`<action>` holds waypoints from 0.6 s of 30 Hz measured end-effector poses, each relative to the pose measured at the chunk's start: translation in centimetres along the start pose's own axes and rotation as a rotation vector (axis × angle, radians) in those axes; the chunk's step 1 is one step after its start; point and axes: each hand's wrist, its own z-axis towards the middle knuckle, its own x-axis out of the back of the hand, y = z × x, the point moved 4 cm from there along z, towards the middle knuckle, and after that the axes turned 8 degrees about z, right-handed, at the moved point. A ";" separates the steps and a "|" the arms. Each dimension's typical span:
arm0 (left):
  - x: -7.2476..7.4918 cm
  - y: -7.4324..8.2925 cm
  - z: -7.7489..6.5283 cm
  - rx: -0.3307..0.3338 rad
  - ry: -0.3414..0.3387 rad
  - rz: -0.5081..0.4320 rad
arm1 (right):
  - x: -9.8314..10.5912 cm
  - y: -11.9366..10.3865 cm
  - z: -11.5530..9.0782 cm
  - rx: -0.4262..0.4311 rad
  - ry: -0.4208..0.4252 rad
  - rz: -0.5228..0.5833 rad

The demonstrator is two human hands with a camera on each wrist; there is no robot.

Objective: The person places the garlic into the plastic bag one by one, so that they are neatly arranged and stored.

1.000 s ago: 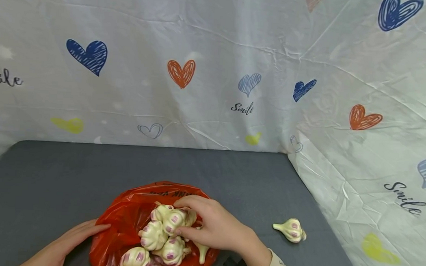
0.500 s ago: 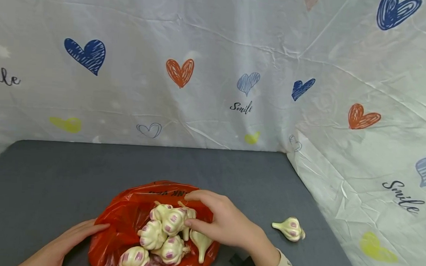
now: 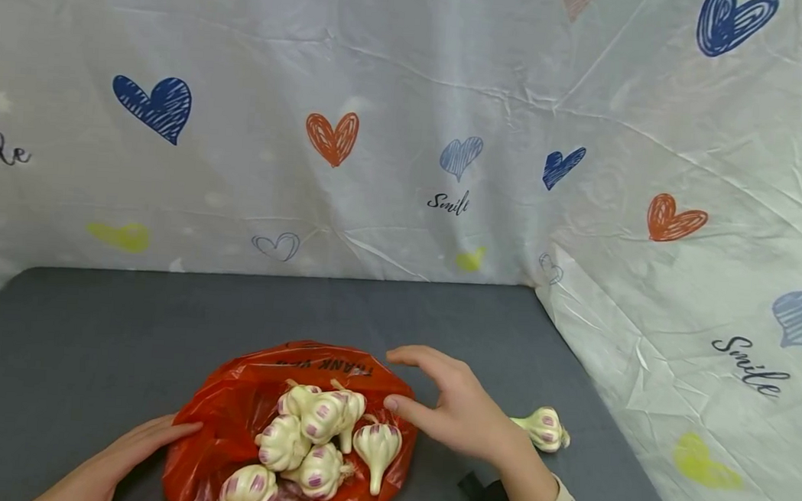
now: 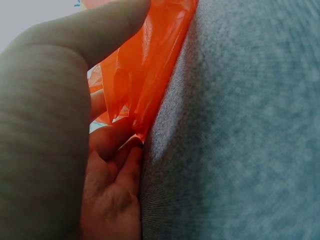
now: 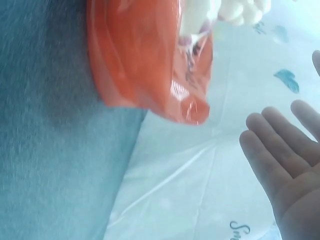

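A red plastic bag (image 3: 215, 408) with its mouth open lies at the near part of the table, holding several garlic bulbs (image 3: 322, 416). One of them, a garlic bulb (image 3: 377, 446), sits apart at the bag's right side, stem toward me. My left hand (image 3: 128, 448) grips the bag's left edge; in the left wrist view the red plastic runs between thumb (image 4: 107, 27) and fingers. Just off the bag's right rim hangs my right hand (image 3: 463, 407), fingers spread and holding nothing. The right wrist view shows its extended fingers (image 5: 272, 150) clear of the bag.
Another garlic bulb (image 3: 547, 429) lies on the grey table (image 3: 163, 312) beyond my right wrist, its stem partly covered by it. A dark object (image 3: 483, 493) is beside that wrist. A white cloth (image 3: 398, 74) printed with hearts encloses the back and right.
The right hand has let go of a garlic bulb in the bag's right side and moved right, out past the rim. My left hand stays on the bag.
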 end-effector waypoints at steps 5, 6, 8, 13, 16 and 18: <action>0.0 -0.1 -0.1 0.005 -0.001 -0.003 | 0.9 0.2 -0.4 0.004 0.038 -0.060; 0.1 0.0 -0.1 0.009 -0.002 -0.004 | 1.1 0.3 -0.5 0.001 0.044 -0.068; 0.2 0.1 -0.2 0.036 -0.010 -0.010 | 1.3 0.3 -0.6 0.000 0.053 -0.081; 0.3 0.3 -0.2 0.100 -0.033 -0.020 | 1.8 0.5 -0.9 0.015 0.073 -0.103; 0.3 0.2 -0.2 0.084 -0.032 -0.025 | 2.1 0.6 -1.1 0.023 0.084 -0.111; 0.3 0.2 -0.3 0.056 -0.023 -0.032 | 2.3 0.6 -1.2 0.021 0.091 -0.119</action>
